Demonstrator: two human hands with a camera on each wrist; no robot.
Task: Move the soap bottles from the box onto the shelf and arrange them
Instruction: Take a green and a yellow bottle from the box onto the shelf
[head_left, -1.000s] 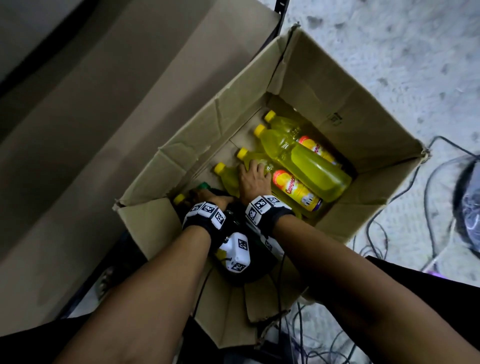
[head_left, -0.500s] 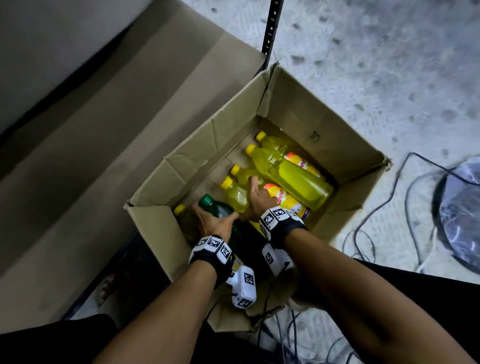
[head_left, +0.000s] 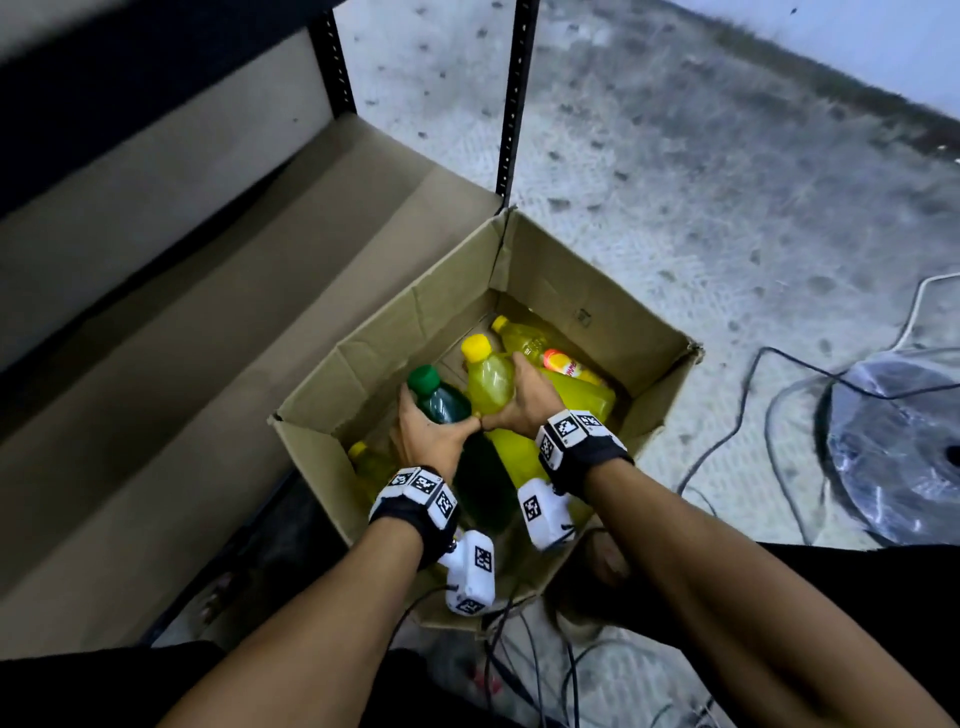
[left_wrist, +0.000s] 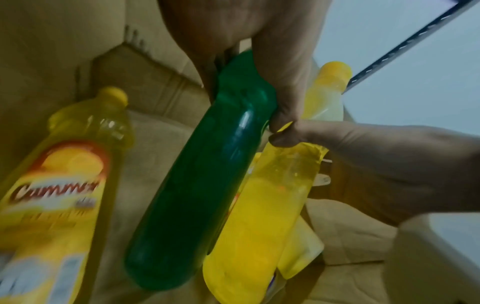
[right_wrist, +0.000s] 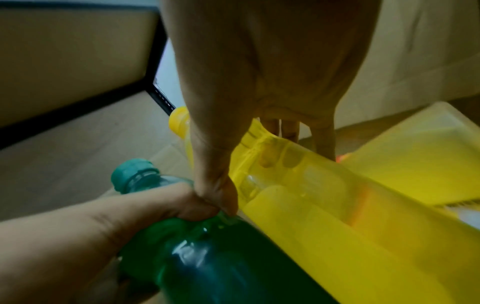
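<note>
Both forearms reach forward and down into the open cardboard box (head_left: 613, 332) on the floor. The left hand (head_left: 431, 439) has its fingers (left_wrist: 283, 88) wrapped around the shoulder of the green bottle (head_left: 447, 402), cap up and tilted. Touching it thumb to thumb, the right hand (head_left: 527, 397) clasps the neck end of a yellow bottle (head_left: 491, 382) just beside the green one. More yellow bottles (head_left: 566, 374) lie deeper inside. Beyond the box stands the shelf (head_left: 260, 218).
</note>
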